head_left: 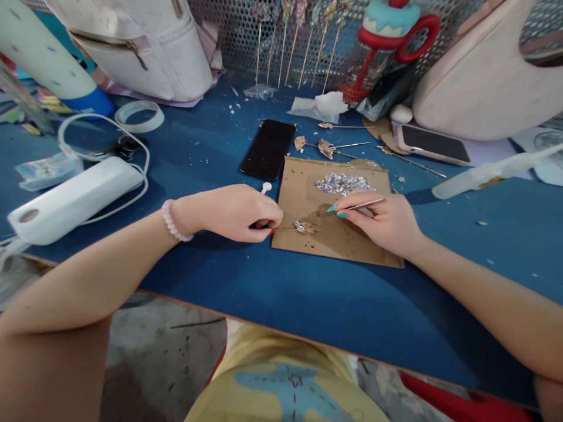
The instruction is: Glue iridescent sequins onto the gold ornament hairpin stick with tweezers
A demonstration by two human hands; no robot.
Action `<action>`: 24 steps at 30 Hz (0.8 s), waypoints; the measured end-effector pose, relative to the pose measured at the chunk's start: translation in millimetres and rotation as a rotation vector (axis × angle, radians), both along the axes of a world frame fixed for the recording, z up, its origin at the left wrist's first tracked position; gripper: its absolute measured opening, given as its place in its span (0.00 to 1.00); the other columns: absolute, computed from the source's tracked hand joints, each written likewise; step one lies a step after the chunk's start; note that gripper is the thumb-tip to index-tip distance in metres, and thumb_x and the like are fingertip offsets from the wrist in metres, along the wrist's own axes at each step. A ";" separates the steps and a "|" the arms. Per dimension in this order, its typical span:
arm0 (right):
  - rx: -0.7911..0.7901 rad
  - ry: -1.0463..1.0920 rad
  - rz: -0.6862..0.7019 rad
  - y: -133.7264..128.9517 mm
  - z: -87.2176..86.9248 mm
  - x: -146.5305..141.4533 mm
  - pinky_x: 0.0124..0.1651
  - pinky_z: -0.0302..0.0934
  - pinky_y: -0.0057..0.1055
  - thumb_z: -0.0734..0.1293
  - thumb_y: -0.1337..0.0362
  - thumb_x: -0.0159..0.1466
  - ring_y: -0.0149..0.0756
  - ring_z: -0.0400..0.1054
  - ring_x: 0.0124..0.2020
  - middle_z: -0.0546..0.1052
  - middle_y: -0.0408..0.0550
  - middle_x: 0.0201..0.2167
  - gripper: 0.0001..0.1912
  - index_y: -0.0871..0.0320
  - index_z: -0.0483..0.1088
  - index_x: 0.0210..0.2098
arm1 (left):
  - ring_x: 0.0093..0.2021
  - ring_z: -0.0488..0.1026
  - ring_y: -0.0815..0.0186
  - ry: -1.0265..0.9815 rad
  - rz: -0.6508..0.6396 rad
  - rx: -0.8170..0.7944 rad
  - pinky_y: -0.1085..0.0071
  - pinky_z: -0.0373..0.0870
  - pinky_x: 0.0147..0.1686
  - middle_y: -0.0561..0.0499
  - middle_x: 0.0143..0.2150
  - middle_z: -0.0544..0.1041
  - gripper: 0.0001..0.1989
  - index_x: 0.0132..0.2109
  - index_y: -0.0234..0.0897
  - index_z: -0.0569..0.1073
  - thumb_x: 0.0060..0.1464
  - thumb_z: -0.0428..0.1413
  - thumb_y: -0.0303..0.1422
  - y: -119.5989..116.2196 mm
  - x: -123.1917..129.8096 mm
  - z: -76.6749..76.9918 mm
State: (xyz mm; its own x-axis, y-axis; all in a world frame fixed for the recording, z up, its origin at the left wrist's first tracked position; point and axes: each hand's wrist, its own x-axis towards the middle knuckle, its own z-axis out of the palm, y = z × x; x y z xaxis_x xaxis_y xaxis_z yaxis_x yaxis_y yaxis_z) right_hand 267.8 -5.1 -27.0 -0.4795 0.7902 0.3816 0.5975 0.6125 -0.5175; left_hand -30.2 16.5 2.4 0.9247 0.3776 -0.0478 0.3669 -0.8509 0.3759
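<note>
My left hand is closed, with thumb and forefinger pinching the thin stem of a metal hairpin. The hairpin's leaf-shaped head, partly covered with shiny stones, lies over a piece of cardboard. In my right hand is a pair of slim metal tweezers, held like a pen. Their tip points left, just above and to the right of the hairpin head, apart from it. Behind the tweezers, a pile of small glittering stones is spread on the cardboard, its near edge partly hidden by my right fingers.
Beyond the cardboard lie several bare hairpins and a black phone. A glue bottle is at right. On the left are a white power bank, its cable and a tape roll. Decorated hairpins stand against the mesh.
</note>
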 end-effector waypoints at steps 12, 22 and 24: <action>-0.001 0.029 0.022 -2.0 2.7 -1.6 0.43 0.69 0.33 0.65 0.64 0.64 0.36 0.76 0.39 0.81 0.43 0.36 0.06 0.51 0.76 0.35 | 0.25 0.63 0.72 0.023 0.000 0.014 0.73 0.56 0.29 0.55 0.29 0.72 0.06 0.29 0.37 0.65 0.55 0.51 0.28 -0.2 0.6 0.4; -0.025 0.038 0.002 -13.7 7.5 -16.4 0.37 0.69 0.32 0.66 0.64 0.64 0.35 0.76 0.34 0.81 0.42 0.33 0.06 0.51 0.76 0.33 | 0.24 0.61 0.72 0.039 0.004 0.021 0.73 0.56 0.28 0.56 0.27 0.70 0.07 0.29 0.38 0.65 0.56 0.50 0.29 0.5 0.7 -1.1; -0.025 0.037 -0.013 -13.4 6.9 -17.7 0.36 0.69 0.32 0.66 0.64 0.64 0.35 0.76 0.33 0.81 0.41 0.33 0.06 0.51 0.76 0.33 | 0.24 0.61 0.72 0.041 0.005 0.026 0.73 0.56 0.28 0.56 0.27 0.70 0.07 0.29 0.38 0.65 0.56 0.50 0.29 0.5 0.8 -1.0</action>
